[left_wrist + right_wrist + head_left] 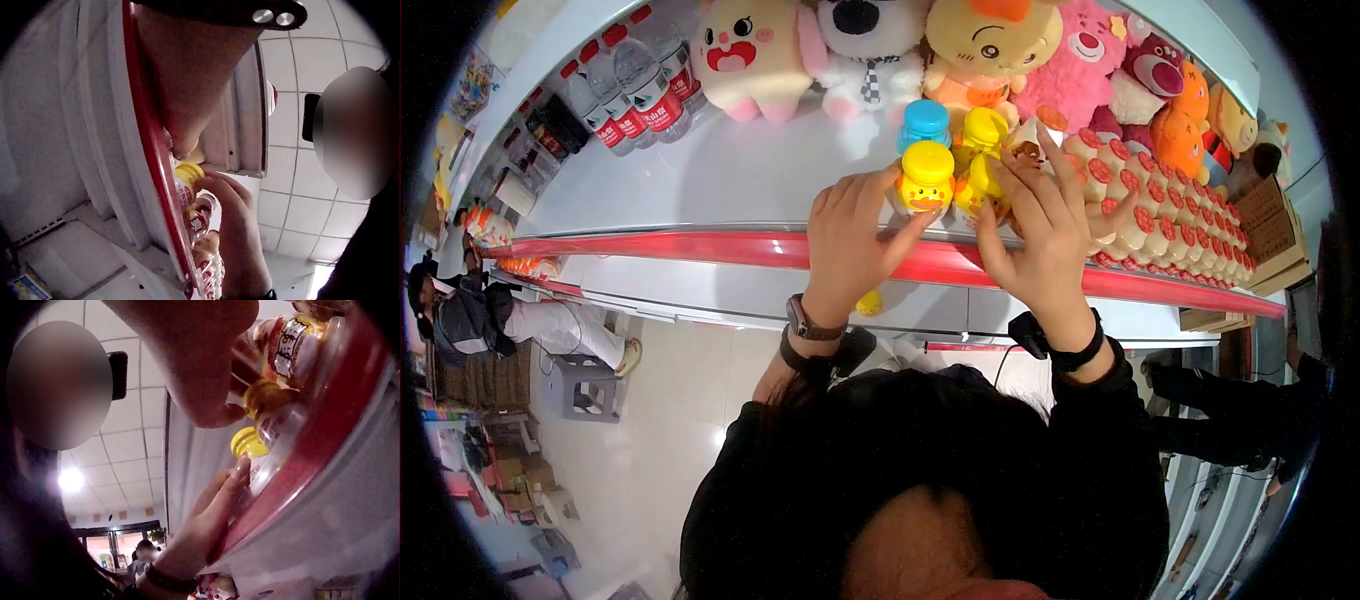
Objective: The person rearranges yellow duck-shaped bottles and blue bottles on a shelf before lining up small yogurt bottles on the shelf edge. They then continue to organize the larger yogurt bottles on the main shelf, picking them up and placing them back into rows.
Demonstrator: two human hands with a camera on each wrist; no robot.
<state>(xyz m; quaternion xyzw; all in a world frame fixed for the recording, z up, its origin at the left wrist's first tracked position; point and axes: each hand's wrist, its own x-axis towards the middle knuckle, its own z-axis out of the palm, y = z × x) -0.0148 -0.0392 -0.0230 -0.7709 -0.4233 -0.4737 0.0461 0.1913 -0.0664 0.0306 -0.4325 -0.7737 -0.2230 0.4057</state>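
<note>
**Both hands at yellow jars, near the front edge of the shelf**

Reaches out in black sleeves, with a watch at the left wrist and dark straps at both. Over the red strip along the front of the shelf, brings both hands in close together. With the left hand, grasps the left jar, yellow-lidded with a duck face, thumb on the near side and fingers on the far side. With the right hand, grasps the right jar, also yellow and duck-faced, thumb low at its near side and fingers curving over from the right; in the left wrist view, touches the yellow lid with the fingertips. Just beyond these two, on the same shelf: the back jar, yellow, beside the blue jar. Next to them, partly hidden behind right-hand fingers: the brown-and-white jar. To the right, packed in close rows: red-topped jars, with cartons beyond the end of the rows. Along the back of the shelf: plush toys, side by side, and to their left, upright bottles with red caps and labels. Well off to the left, near a grey stool: a person in pale trousers.
</note>
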